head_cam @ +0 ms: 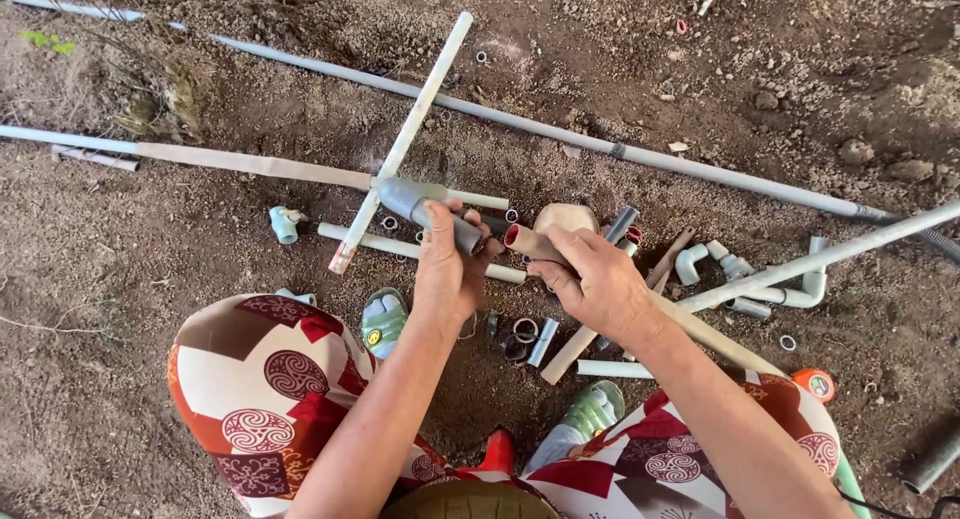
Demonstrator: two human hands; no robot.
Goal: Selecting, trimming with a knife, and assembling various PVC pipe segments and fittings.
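While our left hand (447, 264) grips the grey fitting (430, 207) above the dirt (120, 279), our right hand (597, 279) closes around a brown pipe end (530, 243) just beside it, loose pipe elbows (715, 264) scattered nearby.

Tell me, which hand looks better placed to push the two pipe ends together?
Probably the right hand. It grips the brown-ended pipe with its open end already facing the grey fitting, a small gap between them. The left hand clasps that fitting, which sits on a long pipe lying on the ground, so it seems better for steadying.
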